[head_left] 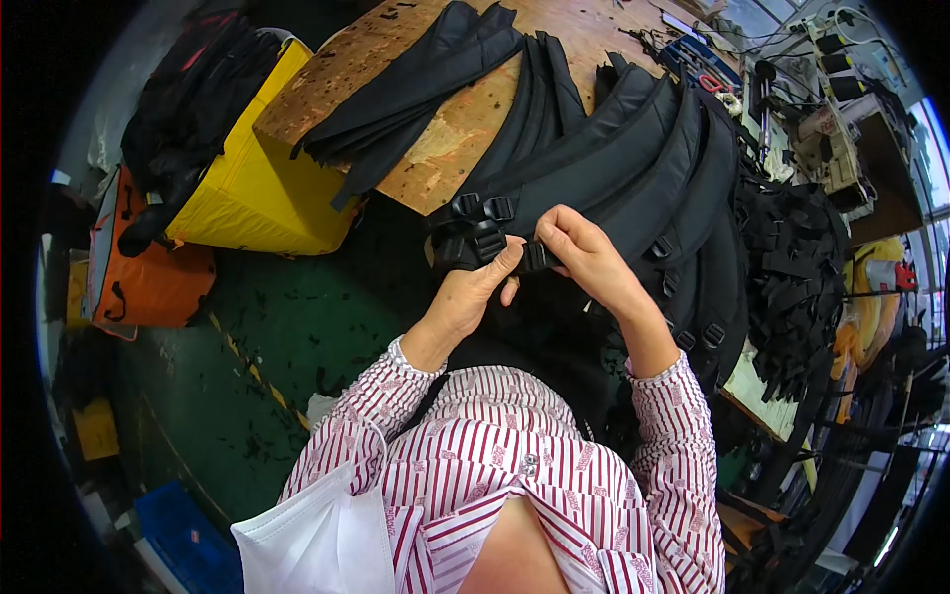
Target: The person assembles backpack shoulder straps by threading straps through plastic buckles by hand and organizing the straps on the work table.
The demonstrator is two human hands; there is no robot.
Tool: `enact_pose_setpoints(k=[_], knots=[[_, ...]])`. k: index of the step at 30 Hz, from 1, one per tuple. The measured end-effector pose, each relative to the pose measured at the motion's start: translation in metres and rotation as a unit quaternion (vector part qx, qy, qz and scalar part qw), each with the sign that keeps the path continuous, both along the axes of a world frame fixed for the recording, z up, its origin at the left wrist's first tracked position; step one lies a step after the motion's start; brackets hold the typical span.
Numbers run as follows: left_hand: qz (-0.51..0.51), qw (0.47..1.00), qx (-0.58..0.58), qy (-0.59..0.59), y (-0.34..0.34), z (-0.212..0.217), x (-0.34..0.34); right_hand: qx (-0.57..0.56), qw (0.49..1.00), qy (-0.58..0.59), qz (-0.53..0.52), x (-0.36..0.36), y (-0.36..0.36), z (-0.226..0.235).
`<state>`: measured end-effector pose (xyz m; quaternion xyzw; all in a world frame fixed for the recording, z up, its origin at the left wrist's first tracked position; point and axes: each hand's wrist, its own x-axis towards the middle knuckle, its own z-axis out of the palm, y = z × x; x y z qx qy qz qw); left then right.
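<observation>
Several black plastic buckles [485, 239] on strap ends are bunched in my left hand [460, 302], its thumb pressed over them. One more black buckle [533, 256] sits between my two hands, on the right side of the bunch. My right hand [586, 255] pinches at this buckle with thumb and forefinger; the webbing under its fingers is mostly hidden. Long padded black shoulder straps [594, 148] run from the bunch up over the table corner. More of them hang down to the right of my right hand, with buckles [712, 335] at their lower ends.
Another pile of black straps [416, 84] lies on the worn wooden table [421, 163]. At left stand a yellow bin [262, 183] heaped with black fabric and an orange bag [163, 282]. A sewing machine [841, 148] and hanging black webbing [792, 287] are at right. Scraps litter the green floor [267, 327].
</observation>
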<state>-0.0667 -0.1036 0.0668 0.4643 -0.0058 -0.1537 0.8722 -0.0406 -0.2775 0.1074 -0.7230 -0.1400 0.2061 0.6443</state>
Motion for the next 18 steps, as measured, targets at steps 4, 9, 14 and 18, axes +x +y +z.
enact_pose_setpoints(k=[4, 9, 14, 18], knots=[[0.006, 1.0, 0.015, 0.003, -0.007, -0.009, -0.002, -0.039, 0.984, -0.137, -0.107, -0.003, 0.019, -0.015], [0.007, 1.0, 0.016, -0.011, -0.006, -0.015, -0.005, -0.079, 0.976, -0.167, -0.119, -0.011, 0.023, -0.016], [0.012, 1.0, 0.014, 0.0, -0.003, -0.015, -0.001, -0.171, 0.955, -0.227, -0.087, -0.011, 0.015, -0.005], [0.024, 1.0, 0.013, 0.009, -0.003, -0.014, -0.001, -0.23, 0.91, -0.339, -0.061, -0.016, 0.006, -0.001]])
